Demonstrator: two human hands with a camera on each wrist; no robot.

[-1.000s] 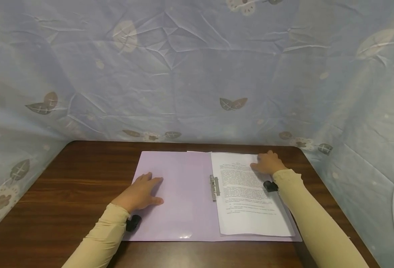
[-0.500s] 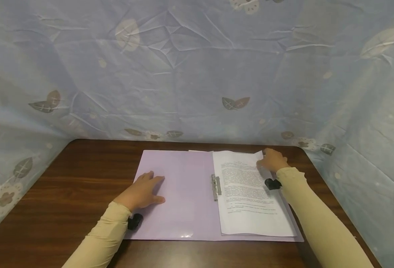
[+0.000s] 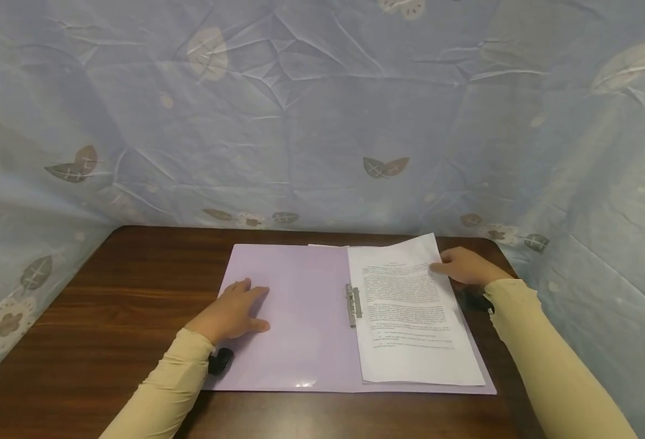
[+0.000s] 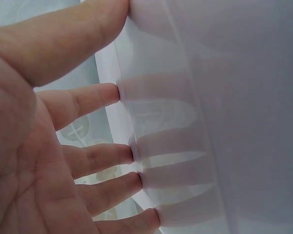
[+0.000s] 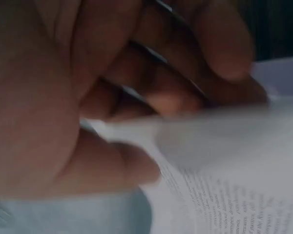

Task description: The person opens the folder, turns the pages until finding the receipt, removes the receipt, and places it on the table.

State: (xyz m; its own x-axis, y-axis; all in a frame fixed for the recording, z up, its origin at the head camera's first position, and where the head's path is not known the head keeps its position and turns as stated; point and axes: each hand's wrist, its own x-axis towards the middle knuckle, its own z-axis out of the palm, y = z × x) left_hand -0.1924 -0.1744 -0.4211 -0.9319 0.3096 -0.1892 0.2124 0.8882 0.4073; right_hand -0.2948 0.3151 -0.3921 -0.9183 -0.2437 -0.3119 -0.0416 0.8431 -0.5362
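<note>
The right hand (image 3: 467, 266) pinches the raised corner of a printed sheet (image 3: 405, 317) on an open purple folder's (image 3: 295, 323) right side, apparently a page-turn, the left hand (image 3: 232, 312) resting opposite, fingers spread; a leftward carry seems called for

Lilac folder (image 3: 286, 323), black-on-white pages (image 3: 405, 305)

Soft, muted light fills the head view, leaving 1 small glare spot on the purple folder (image 3: 295, 329) and a pale sheen on the table (image 3: 295, 421). In the darker right wrist view, the paper (image 5: 229, 146) and right hand (image 5: 95, 68) blur.
</note>
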